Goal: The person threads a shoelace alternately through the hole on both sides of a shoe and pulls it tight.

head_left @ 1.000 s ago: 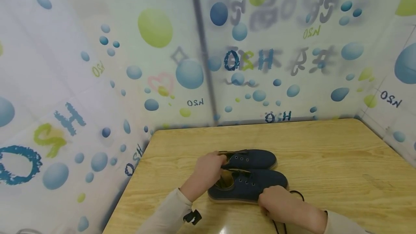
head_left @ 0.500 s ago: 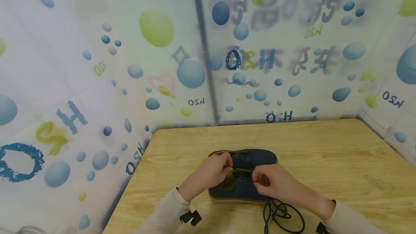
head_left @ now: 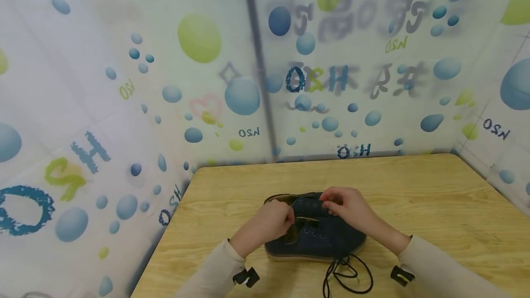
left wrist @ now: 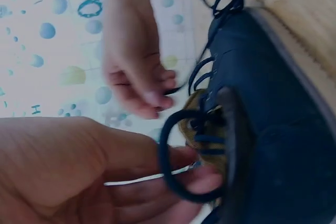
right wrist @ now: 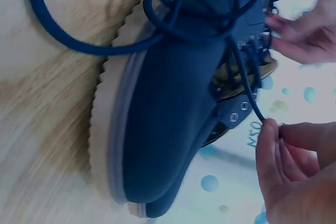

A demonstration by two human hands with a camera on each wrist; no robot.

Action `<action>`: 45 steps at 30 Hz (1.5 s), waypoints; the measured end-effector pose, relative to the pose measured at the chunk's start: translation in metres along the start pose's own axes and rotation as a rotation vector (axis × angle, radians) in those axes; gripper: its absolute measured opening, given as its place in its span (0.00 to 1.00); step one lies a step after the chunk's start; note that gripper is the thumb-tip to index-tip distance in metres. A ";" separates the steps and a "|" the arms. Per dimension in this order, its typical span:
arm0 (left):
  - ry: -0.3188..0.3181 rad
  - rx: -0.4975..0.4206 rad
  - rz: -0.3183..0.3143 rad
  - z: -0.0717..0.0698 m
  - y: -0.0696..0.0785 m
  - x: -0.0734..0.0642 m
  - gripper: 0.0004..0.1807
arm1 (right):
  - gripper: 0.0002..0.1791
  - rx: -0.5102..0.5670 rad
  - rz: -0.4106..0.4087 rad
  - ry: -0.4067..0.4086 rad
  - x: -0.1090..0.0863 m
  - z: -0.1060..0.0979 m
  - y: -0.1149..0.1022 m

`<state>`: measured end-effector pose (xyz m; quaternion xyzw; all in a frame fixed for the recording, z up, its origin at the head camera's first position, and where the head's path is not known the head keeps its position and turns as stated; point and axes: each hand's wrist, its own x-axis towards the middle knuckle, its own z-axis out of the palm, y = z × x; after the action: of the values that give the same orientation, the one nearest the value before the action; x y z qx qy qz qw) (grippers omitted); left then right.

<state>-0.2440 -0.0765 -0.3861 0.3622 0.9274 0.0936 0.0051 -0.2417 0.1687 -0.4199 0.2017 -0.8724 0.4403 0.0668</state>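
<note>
Starting closest to me, loose loops of thin dark-blue round cord lace (right wrist: pixel 94 50) spill onto the wood just beside the nearer navy low-cut shoe with a pale ridged sole (head_left: pixel 308 247). That shoe sits upright, toe to my right. The lace looks light and floppy, so I'd grab it close to the eyelets or it'll just flop around. My right hand (head_left: pixel 347 203) has thumb and fingers pinching the lace, stretched over the shoe. My left hand (head_left: pixel 271 219) is at the shoe's opening with its fingertips by a lace loop, but I honestly can't tell if they're pinching anything. The shoe seems light too, soft up top with a stiffer sole; heel or collar is where I'd steady it so it doesn't slide. Right behind is its matching navy shoe (head_left: pixel 306 204), side by side, so not much slack between them. Past that, the pale wood-grain table (head_left: pixel 414 206) runs wide on my right, with the left edge nearer. At the back edge stands a white bubble-print wall (head_left: pixel 372 132).
</note>
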 end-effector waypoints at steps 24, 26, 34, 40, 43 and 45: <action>-0.130 -0.260 0.044 0.003 -0.027 0.071 0.12 | 0.09 -0.332 -0.117 0.070 0.019 0.027 0.011; -0.149 -0.268 0.081 0.005 -0.030 0.076 0.12 | 0.09 -0.316 -0.114 0.064 0.019 0.028 0.011; -0.337 -0.488 0.191 0.005 -0.041 0.086 0.08 | 0.12 -0.214 -0.072 0.036 0.021 0.027 0.012; -0.331 -0.524 0.197 0.008 -0.043 0.091 0.11 | 0.13 -0.148 -0.032 0.008 0.021 0.027 0.017; -0.307 -0.468 0.188 0.009 -0.042 0.094 0.09 | 0.14 -0.118 -0.012 -0.009 0.021 0.027 0.020; -0.294 -0.420 0.196 0.009 -0.041 0.096 0.09 | 0.13 -0.093 -0.006 -0.023 0.021 0.027 0.022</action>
<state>-0.3411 -0.0401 -0.3962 0.4510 0.8374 0.2305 0.2055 -0.2678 0.1525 -0.4466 0.2060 -0.8920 0.3966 0.0676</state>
